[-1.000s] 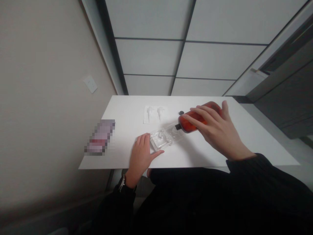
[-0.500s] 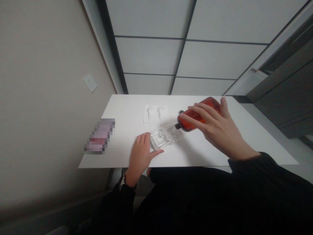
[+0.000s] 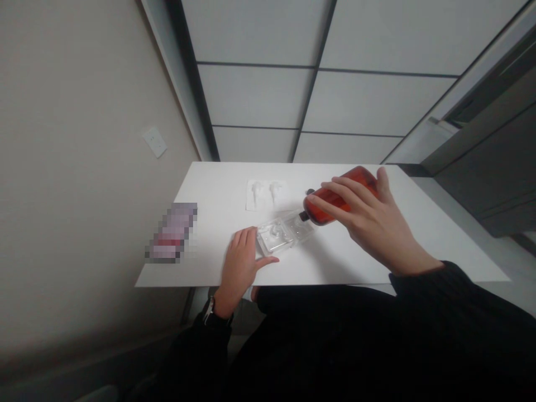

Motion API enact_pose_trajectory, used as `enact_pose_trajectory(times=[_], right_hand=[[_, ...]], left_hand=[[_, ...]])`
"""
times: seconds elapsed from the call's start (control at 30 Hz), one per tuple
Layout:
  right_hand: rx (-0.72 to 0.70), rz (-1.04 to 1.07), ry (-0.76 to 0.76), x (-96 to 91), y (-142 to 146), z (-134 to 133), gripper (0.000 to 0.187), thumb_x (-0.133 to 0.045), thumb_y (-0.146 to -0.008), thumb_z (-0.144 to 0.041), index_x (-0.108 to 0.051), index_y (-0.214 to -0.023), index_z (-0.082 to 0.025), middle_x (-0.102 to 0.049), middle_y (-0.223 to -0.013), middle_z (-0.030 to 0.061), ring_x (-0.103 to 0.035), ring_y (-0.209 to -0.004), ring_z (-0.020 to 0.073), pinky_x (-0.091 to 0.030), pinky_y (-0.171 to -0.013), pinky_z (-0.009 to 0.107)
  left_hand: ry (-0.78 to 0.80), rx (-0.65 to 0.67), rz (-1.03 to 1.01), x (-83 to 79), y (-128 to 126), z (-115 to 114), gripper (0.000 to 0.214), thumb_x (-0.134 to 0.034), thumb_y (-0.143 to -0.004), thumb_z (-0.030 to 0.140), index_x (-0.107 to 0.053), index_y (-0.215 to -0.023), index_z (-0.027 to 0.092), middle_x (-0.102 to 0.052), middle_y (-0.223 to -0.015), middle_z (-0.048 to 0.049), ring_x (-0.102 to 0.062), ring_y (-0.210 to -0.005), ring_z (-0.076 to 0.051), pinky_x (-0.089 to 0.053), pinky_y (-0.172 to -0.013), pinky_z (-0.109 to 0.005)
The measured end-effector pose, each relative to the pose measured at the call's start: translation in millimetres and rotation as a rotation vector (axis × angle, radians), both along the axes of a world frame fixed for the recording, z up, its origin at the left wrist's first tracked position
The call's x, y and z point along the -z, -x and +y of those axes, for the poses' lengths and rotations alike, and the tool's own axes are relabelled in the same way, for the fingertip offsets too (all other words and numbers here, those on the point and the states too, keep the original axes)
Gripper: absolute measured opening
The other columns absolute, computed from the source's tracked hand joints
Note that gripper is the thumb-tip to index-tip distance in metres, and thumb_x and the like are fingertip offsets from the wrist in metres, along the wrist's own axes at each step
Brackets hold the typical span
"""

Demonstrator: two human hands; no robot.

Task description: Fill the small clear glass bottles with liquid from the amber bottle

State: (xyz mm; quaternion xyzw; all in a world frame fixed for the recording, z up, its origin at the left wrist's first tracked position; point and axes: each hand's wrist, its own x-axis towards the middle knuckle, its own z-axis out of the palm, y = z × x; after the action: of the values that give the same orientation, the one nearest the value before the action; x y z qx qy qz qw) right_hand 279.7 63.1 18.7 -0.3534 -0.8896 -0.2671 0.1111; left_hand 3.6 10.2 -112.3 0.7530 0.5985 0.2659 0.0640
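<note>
My right hand [image 3: 372, 223] is wrapped round a red-orange bottle [image 3: 324, 204], tipped on its side with its dark neck pointing left over the far end of a clear plastic tray [image 3: 281, 234]. My left hand [image 3: 240, 267] lies flat on the white table [image 3: 209, 184], fingers stretched out, with its thumb against the near corner of the tray. Something white sits in the tray's left compartment. A small black cap [image 3: 310, 191] lies on the table just behind the bottle.
A white sheet with two small white shapes [image 3: 265, 194] lies behind the tray. A blurred-out flat item [image 3: 171, 233] sits at the table's left edge. A wall with a socket plate [image 3: 154, 142] runs along the left. Dark cabinets [image 3: 494, 167] stand at the right.
The right hand has lifted the bottle slightly and tilted its neck over the tray. The left hand has stayed beside the tray.
</note>
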Motion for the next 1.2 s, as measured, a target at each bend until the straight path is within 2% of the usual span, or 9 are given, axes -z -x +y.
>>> enact_pose_trajectory(times=[0.2,0.4,0.53,0.77,0.97,1.2], right_hand=[[0.055,0.035,0.016,9.2,-5,0,0.058,-0.051,-0.095,0.004,-0.057,-0.147,-0.021,-0.064,-0.145,0.0169,-0.058,-0.137,0.036,-0.032,-0.12,0.073],[0.132,0.245,0.096,26.5,-16,-8,0.05,-0.064,-0.098,-0.015,-0.055,-0.147,-0.017,-0.067,-0.138,0.0195,-0.065,-0.123,0.0394,-0.03,-0.116,0.081],[0.129,0.348,0.137,28.3,-15,-24,0.053,-0.066,-0.099,-0.025,-0.05,-0.149,-0.018,-0.067,-0.138,0.02,-0.067,-0.119,0.0383,-0.029,-0.115,0.084],[0.025,0.213,0.113,19.7,3,-49,0.057,-0.067,-0.096,-0.01,-0.05,-0.15,-0.021,-0.066,-0.142,0.0188,-0.064,-0.127,0.0378,-0.031,-0.117,0.078],[-0.023,0.145,0.083,16.1,12,-48,0.062,-0.061,-0.096,0.0,-0.048,-0.153,-0.023,-0.066,-0.143,0.0174,-0.063,-0.13,0.0335,-0.028,-0.12,0.075],[-0.058,0.08,0.041,9.9,16,-47,0.063,-0.057,-0.094,0.003,-0.05,-0.151,-0.022,-0.067,-0.141,0.0176,-0.062,-0.13,0.0337,-0.033,-0.119,0.071]], left_hand=[[0.011,0.007,-0.018,0.4,1,0,0.082,-0.094,-0.07,0.049,-0.049,-0.131,0.017,-0.066,-0.128,-0.0164,-0.062,-0.12,-0.038,-0.053,-0.105,-0.053],[0.029,0.052,-0.044,0.3,2,-2,0.089,-0.098,-0.064,0.051,-0.052,-0.131,0.017,-0.067,-0.13,-0.017,-0.062,-0.123,-0.039,-0.052,-0.106,-0.055],[0.046,0.111,-0.055,-1.8,5,-4,0.096,-0.101,-0.055,0.053,-0.054,-0.132,0.019,-0.068,-0.131,-0.0151,-0.063,-0.123,-0.038,-0.052,-0.106,-0.053],[0.059,0.171,-0.061,-3.9,6,-5,0.099,-0.1,-0.052,0.06,-0.058,-0.13,0.017,-0.068,-0.133,-0.0162,-0.064,-0.124,-0.039,-0.05,-0.109,-0.053],[0.053,0.174,-0.049,-3.5,6,-4,0.099,-0.098,-0.052,0.062,-0.058,-0.13,0.017,-0.069,-0.13,-0.0163,-0.065,-0.121,-0.039,-0.051,-0.107,-0.054],[0.048,0.18,-0.04,-3.8,7,-5,0.096,-0.098,-0.054,0.062,-0.058,-0.129,0.015,-0.069,-0.129,-0.0169,-0.064,-0.121,-0.039,-0.05,-0.107,-0.053]])
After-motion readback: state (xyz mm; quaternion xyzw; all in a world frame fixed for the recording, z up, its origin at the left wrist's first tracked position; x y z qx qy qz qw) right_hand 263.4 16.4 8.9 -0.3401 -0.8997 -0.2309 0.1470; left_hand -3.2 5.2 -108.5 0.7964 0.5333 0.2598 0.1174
